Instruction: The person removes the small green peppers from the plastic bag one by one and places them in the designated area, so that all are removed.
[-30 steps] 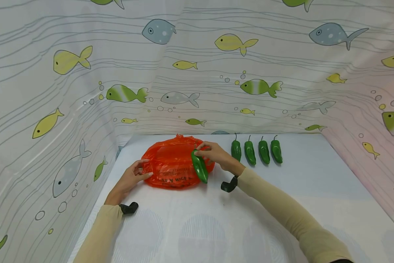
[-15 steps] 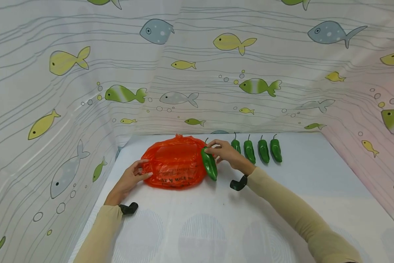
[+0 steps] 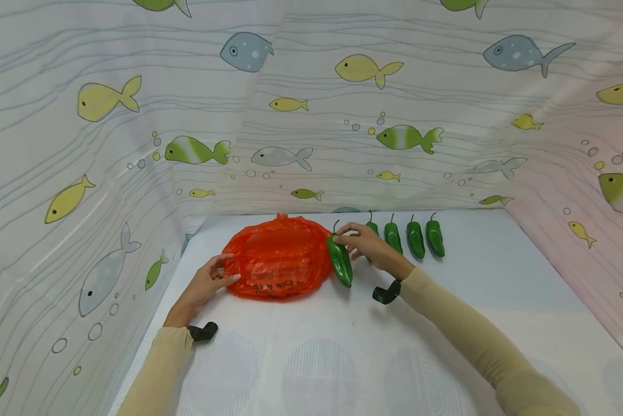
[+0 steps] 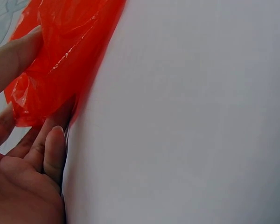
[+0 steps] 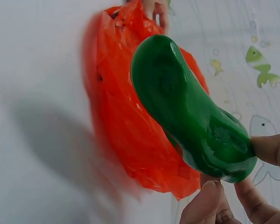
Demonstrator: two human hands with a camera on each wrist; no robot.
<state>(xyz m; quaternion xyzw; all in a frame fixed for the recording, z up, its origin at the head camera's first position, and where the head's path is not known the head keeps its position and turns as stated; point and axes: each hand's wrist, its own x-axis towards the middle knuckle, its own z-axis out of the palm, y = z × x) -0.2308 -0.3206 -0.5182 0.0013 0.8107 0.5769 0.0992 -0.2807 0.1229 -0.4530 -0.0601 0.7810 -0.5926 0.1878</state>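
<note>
A red plastic bag (image 3: 275,248) with dark printing lies crumpled on the table. At its left edge, my left hand (image 3: 207,282) holds it between thumb and fingers; in the left wrist view some fingers (image 4: 54,151) pass behind the bag's folds. My right hand (image 3: 365,245) pinches a glossy green chili pepper (image 3: 340,263) near the stem end, its tip pointing down, beside the bag's right edge. The right wrist view shows that chili pepper (image 5: 177,93) overlapping the bag (image 5: 121,116).
Several more green chili peppers (image 3: 415,240) lie in a row at the back right, stems toward the rear; my right hand partly hides the leftmost ones. A fish-patterned curtain (image 3: 342,167) encloses the white table (image 3: 311,346) at the back and sides.
My right hand has carried the chili pepper rightward, from over the bag's right part to beside its right edge. The left hand has stayed at the bag's left edge.
</note>
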